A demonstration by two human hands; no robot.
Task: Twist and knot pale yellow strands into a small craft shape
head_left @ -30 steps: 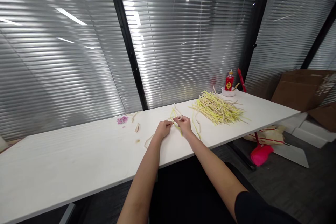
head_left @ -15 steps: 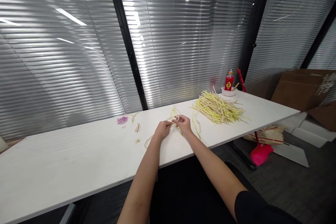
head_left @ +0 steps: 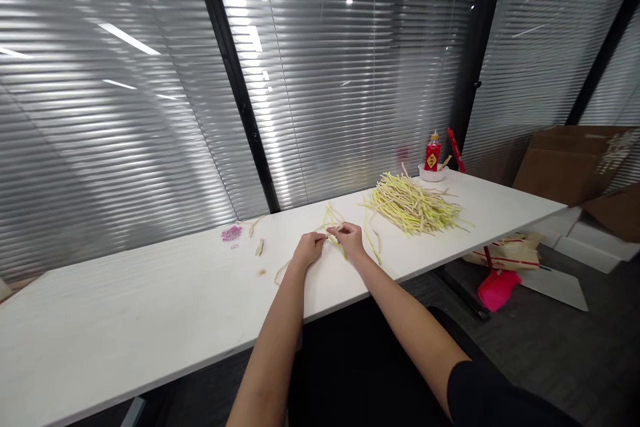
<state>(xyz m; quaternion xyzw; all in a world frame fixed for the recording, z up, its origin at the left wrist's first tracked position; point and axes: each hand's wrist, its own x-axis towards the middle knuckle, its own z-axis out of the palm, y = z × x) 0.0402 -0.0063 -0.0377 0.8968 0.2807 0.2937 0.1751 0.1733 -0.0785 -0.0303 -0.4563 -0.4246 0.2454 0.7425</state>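
My left hand (head_left: 310, 249) is pinched closed above the white table (head_left: 165, 320), its fingertips on a thin pale strand that looks like a pipe cleaner. Close against it, my right hand (head_left: 350, 239) also pinches this strand, and the fingertips of both hands almost meet. Yellow pipe cleaners (head_left: 328, 215) stick out just beyond the fingers. One beige strand (head_left: 281, 272) curves out on the left side of my left hand. To the right of my right hand lie a few loose pipe cleaners (head_left: 371, 240). The exact piece between the fingertips is small and partly hidden.
A large heap of yellow and beige pipe cleaners (head_left: 415, 207) lies to the right. Behind it, a red bottle (head_left: 433, 153) stands in a white bowl (head_left: 433, 174). Small pink-purple bits (head_left: 231, 233) and twisted beige pieces (head_left: 260, 247) lie left. Blinds (head_left: 325, 80) rise behind the table.
The fingers of my right hand have closed down lower and nearer the left fingertips; the pale loop that stood above them has dropped. The view has shifted slightly.
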